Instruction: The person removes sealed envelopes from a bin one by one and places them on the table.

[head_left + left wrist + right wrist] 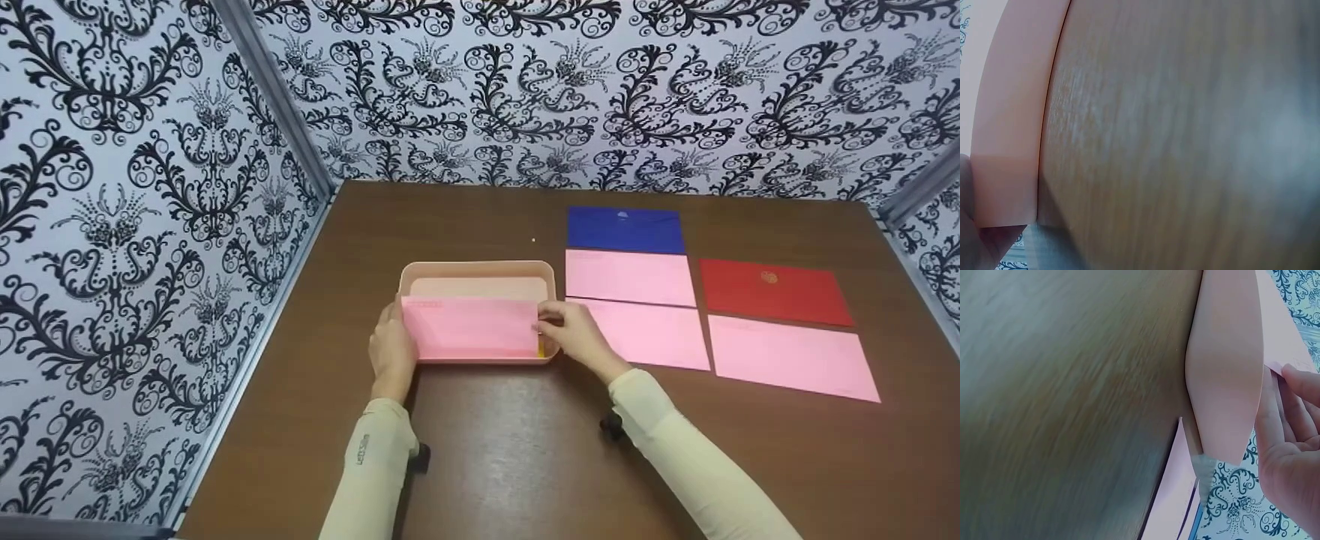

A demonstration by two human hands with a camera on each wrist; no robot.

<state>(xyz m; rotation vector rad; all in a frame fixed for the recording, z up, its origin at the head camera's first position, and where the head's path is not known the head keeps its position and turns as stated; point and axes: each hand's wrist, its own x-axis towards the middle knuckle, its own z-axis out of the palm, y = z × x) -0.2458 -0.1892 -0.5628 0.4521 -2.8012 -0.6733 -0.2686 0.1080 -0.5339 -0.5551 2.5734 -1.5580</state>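
A pink envelope [472, 328] lies tilted over the front part of a peach-coloured tray [480, 268]. My left hand [392, 346] holds the envelope's left edge, beside the tray's left end; its fingers are partly hidden. At the opposite end my right hand [577, 334] pinches the envelope's right edge, with the thumb on the near face in the right wrist view. A small yellow item [541, 349] shows under the envelope's lower right corner. The tray's front wall [1008, 124] fills the left side of the left wrist view.
To the tray's right, a blue envelope [625, 230] lies above two pink envelopes [630, 277]. Farther right, a red envelope [775, 292] lies above another pink envelope [791, 356]. Patterned walls [525, 90] border the brown table [487, 457] at the back and sides.
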